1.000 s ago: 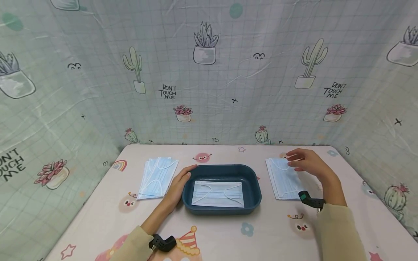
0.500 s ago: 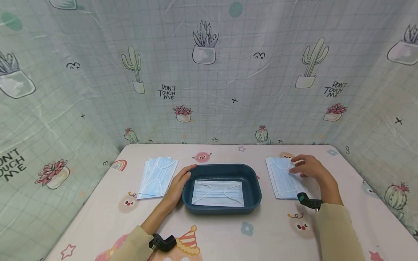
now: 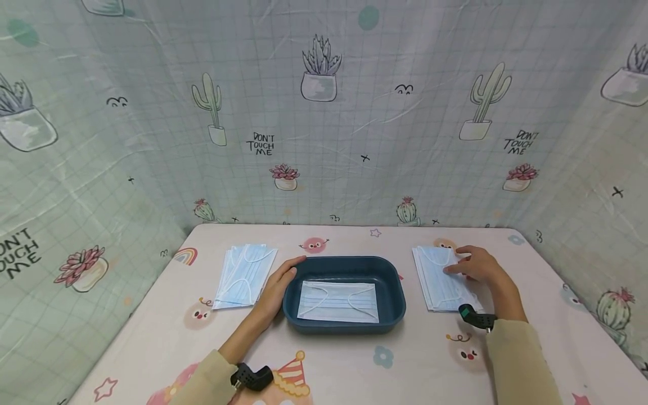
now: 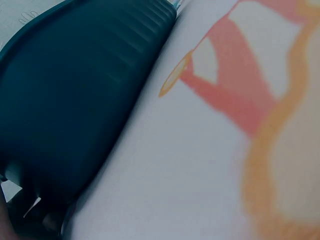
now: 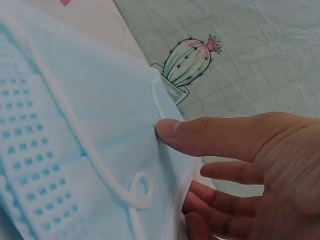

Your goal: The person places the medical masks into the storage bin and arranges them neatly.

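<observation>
A dark blue plastic tray (image 3: pixel 344 327) sits mid-table with a light blue face mask (image 3: pixel 338 304) lying flat inside it. My left hand (image 3: pixel 273 288) holds the tray's left end, thumb and fingers at its rim. In the left wrist view the tray's outer wall (image 4: pixel 75 110) fills the left side, and most of that hand is hidden. My right hand (image 3: pixel 481 267) is at the right edge of a mask stack (image 3: pixel 437 281). The right wrist view has its thumb on the top mask (image 5: pixel 115 125), with some fingers behind the mask's edge.
Another stack of blue masks (image 3: pixel 245 275) lies left of the tray, beside my left hand. The table (image 3: pixel 420 365) wears a pale printed cover. Behind it and along both sides hangs a cactus-print curtain (image 3: pixel 364 129).
My right hand has come down from above the right stack to its right edge, thumb now on the top mask. The left hand and the tray have stayed put.
</observation>
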`<action>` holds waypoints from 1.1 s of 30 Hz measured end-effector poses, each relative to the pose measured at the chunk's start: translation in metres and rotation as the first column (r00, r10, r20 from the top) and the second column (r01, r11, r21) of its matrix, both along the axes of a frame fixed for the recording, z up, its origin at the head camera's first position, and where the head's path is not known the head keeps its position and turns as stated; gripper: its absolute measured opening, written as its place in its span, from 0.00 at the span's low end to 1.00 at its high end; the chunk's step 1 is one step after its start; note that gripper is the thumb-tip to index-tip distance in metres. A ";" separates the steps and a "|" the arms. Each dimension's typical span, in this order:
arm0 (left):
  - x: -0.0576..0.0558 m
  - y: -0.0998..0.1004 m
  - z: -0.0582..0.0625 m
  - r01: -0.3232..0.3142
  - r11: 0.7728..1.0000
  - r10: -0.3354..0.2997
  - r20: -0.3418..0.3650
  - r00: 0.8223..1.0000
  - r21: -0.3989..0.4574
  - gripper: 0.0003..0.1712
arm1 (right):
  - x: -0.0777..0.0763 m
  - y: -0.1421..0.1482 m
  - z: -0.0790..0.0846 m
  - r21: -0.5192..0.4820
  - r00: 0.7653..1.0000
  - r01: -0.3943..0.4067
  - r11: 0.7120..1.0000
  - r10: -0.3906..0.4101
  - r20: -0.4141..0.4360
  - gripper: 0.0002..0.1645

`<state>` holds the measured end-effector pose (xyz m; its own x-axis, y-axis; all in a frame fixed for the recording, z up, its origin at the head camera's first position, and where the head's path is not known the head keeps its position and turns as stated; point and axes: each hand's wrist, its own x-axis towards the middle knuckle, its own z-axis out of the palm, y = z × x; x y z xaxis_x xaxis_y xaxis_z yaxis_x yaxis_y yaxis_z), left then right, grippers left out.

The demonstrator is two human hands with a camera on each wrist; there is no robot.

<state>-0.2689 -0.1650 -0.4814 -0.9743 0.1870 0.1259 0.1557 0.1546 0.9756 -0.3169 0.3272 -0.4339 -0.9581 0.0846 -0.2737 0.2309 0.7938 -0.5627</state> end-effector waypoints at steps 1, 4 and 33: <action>0.000 0.000 0.000 0.001 1.000 -0.001 0.000 1.000 0.000 0.23 | 0.000 0.000 -0.001 -0.001 1.000 0.002 1.000 -0.002 0.004 0.54; 0.001 0.000 0.000 0.005 1.000 -0.005 0.001 1.000 0.003 0.23 | 0.000 -0.001 -0.003 -0.011 1.000 0.011 1.000 -0.011 0.016 0.53; -0.001 -0.002 -0.004 0.006 1.000 -0.006 -0.014 1.000 -0.004 0.23 | 0.006 -0.007 0.005 -0.003 1.000 0.007 1.000 -0.007 -0.013 0.38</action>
